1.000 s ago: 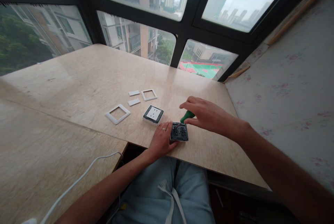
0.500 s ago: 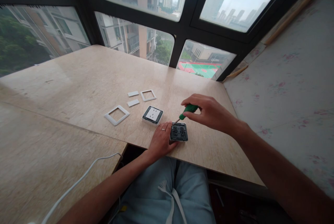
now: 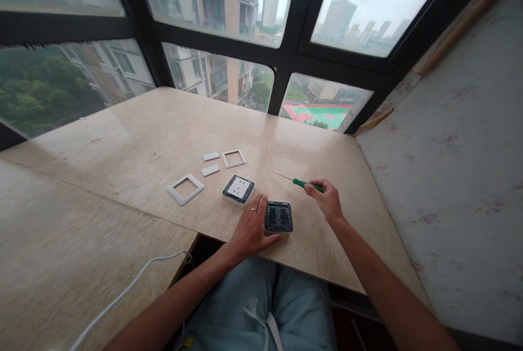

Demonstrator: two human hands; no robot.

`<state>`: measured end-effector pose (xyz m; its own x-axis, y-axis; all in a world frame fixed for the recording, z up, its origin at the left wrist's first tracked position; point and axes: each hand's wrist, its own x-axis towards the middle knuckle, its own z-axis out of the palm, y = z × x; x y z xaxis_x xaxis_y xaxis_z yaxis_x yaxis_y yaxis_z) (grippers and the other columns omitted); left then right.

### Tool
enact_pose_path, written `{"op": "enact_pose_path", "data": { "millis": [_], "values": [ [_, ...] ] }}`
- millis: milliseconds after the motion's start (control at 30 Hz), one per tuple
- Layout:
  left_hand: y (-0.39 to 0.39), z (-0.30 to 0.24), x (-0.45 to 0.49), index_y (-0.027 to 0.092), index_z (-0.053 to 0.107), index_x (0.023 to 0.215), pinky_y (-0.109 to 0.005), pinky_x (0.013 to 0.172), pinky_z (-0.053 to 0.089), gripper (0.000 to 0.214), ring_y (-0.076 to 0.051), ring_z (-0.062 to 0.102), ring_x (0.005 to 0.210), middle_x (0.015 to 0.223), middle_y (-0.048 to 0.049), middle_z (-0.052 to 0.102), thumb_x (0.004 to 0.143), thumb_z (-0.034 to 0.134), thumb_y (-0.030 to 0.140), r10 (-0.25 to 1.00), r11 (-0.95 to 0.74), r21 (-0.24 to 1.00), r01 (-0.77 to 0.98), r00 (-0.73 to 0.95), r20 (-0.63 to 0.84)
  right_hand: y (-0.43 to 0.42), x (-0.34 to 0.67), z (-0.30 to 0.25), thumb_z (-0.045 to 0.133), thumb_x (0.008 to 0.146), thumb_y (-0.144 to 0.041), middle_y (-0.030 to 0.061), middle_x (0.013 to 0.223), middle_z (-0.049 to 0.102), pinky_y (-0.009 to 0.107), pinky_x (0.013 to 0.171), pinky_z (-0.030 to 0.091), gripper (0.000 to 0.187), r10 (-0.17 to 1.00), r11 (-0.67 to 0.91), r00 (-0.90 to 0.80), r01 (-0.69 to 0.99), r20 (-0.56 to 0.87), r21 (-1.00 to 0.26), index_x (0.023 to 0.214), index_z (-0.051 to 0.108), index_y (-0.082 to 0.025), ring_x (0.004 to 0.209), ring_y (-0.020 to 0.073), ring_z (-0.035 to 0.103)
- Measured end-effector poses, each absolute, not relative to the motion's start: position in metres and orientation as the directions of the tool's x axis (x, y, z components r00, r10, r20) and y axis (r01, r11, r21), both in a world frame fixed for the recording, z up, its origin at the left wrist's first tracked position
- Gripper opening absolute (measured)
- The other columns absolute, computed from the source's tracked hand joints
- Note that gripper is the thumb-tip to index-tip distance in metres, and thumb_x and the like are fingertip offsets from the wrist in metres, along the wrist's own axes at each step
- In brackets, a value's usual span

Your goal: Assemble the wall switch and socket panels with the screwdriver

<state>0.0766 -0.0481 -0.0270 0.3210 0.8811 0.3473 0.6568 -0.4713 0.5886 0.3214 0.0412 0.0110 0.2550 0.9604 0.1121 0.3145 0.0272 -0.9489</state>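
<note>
A wall switch (image 3: 279,217), its dark inner face showing without a cover, lies near the table's front edge. My left hand (image 3: 254,228) holds it by the left side and front corner, fingers along one edge and thumb at the other. My right hand (image 3: 327,201) grips the green handle of a screwdriver (image 3: 300,182). Its thin shaft points left over the table, apart from the switch. Just left of my left fingertips sits a wall socket (image 3: 238,189) with a white face and a bare dark border.
Two white cover frames, a larger-looking one (image 3: 185,189) and another (image 3: 234,158), lie beyond the socket, with two white rocker plates (image 3: 211,170) between them. A white cable (image 3: 134,280) crosses the table at left. Windows rise behind; a papered wall (image 3: 445,176) stands at right.
My right hand has drawn the screwdriver up out of the switch's left edge and turned it nearly level. My left hand stays at the switch. The view has tilted up slightly.
</note>
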Motion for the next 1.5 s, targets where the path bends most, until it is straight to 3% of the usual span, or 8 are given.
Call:
{"op": "enact_pose_path", "data": {
  "millis": [300, 667, 767, 867, 967, 1100, 1233, 1500],
  "values": [
    [-0.016, 0.03, 0.085, 0.016, 0.039, 0.147, -0.052, 0.112, 0.036, 0.107, -0.041, 0.046, 0.134, 0.144, -0.0228, 0.05, 0.057, 0.091, 0.043, 0.799, -0.518, 0.548, 0.656, 0.6, 0.036, 0.04, 0.318, -0.024, 0.069, 0.072, -0.054, 0.0083, 0.09, 0.072, 0.04, 0.08, 0.051, 0.04, 0.944, 0.128, 0.224, 0.432, 0.244, -0.893, 0.09, 0.067, -0.019, 0.083, 0.0247, 0.064],
    [-0.02, 0.035, 0.085, 0.019, 0.049, 0.142, -0.051, 0.112, 0.034, 0.094, -0.039, 0.048, 0.133, 0.143, -0.0195, 0.052, 0.06, 0.089, 0.036, 0.855, -0.366, 0.69, 0.624, 0.518, -0.015, 0.032, 0.317, -0.027, 0.062, 0.079, -0.039, 0.0085, 0.094, 0.07, 0.041, 0.087, 0.05, 0.023, 0.933, 0.286, 0.046, 0.511, 0.357, -0.81, 0.093, 0.065, -0.02, 0.09, 0.0257, 0.064],
    [-0.025, 0.031, 0.084, 0.021, 0.048, 0.143, -0.053, 0.112, 0.033, 0.096, -0.038, 0.048, 0.131, 0.14, -0.0176, 0.054, 0.058, 0.09, 0.036, 0.925, -0.215, 0.833, 0.509, 0.379, 0.008, 0.031, 0.317, -0.027, 0.061, 0.079, -0.038, 0.008, 0.094, 0.069, 0.041, 0.087, 0.05, 0.022, 0.931, 0.304, 0.014, 0.521, 0.364, -0.798, 0.093, 0.064, -0.021, 0.091, 0.0258, 0.064],
    [-0.028, 0.027, 0.087, 0.023, 0.047, 0.141, -0.05, 0.103, 0.043, 0.095, -0.035, 0.055, 0.123, 0.134, -0.015, 0.057, 0.058, 0.091, 0.037, 0.974, 0.073, 0.99, 0.118, 0.205, -0.096, 0.031, 0.317, -0.027, 0.06, 0.079, -0.038, 0.0084, 0.095, 0.07, 0.042, 0.087, 0.05, 0.022, 0.933, 0.305, 0.003, 0.527, 0.36, -0.794, 0.093, 0.064, -0.021, 0.091, 0.0261, 0.064],
    [-0.033, 0.022, 0.093, 0.02, 0.053, 0.133, -0.047, 0.093, 0.05, 0.077, -0.034, 0.061, 0.113, 0.126, -0.0148, 0.062, 0.066, 0.085, 0.04, 0.946, 0.305, 0.859, -0.411, 0.239, -0.221, 0.032, 0.318, -0.029, 0.06, 0.079, -0.039, 0.0087, 0.095, 0.07, 0.042, 0.086, 0.051, 0.023, 0.936, 0.299, 0.001, 0.532, 0.353, -0.792, 0.093, 0.064, -0.021, 0.09, 0.0263, 0.064],
    [-0.039, 0.016, 0.106, 0.014, 0.058, 0.125, -0.055, 0.095, 0.049, 0.059, -0.034, 0.062, 0.111, 0.119, -0.0158, 0.067, 0.077, 0.073, 0.046, 0.9, 0.436, 0.512, -0.74, 0.367, -0.236, 0.032, 0.319, -0.029, 0.059, 0.079, -0.039, 0.0086, 0.096, 0.07, 0.042, 0.086, 0.05, 0.024, 0.938, 0.297, -0.013, 0.542, 0.346, -0.786, 0.094, 0.064, -0.021, 0.09, 0.0258, 0.064],
    [-0.039, 0.013, 0.118, 0.017, 0.056, 0.126, -0.058, 0.098, 0.047, 0.057, -0.034, 0.063, 0.113, 0.12, -0.0145, 0.068, 0.082, 0.066, 0.052, 0.901, 0.428, 0.343, -0.836, 0.362, -0.24, 0.031, 0.319, -0.028, 0.058, 0.081, -0.039, 0.0078, 0.097, 0.069, 0.041, 0.087, 0.05, 0.023, 0.941, 0.3, -0.04, 0.555, 0.335, -0.776, 0.095, 0.063, -0.021, 0.091, 0.0255, 0.064],
    [-0.031, 0.014, 0.126, 0.011, 0.06, 0.119, -0.054, 0.098, 0.051, 0.044, -0.034, 0.065, 0.112, 0.115, -0.0177, 0.07, 0.084, 0.069, 0.036, 0.894, 0.411, 0.433, -0.802, 0.26, -0.366, 0.03, 0.315, -0.031, 0.058, 0.083, -0.037, 0.0105, 0.102, 0.069, 0.047, 0.09, 0.051, 0.024, 0.917, 0.384, -0.137, 0.559, 0.375, -0.735, 0.1, 0.065, -0.022, 0.097, 0.0283, 0.063]
  ]
}}
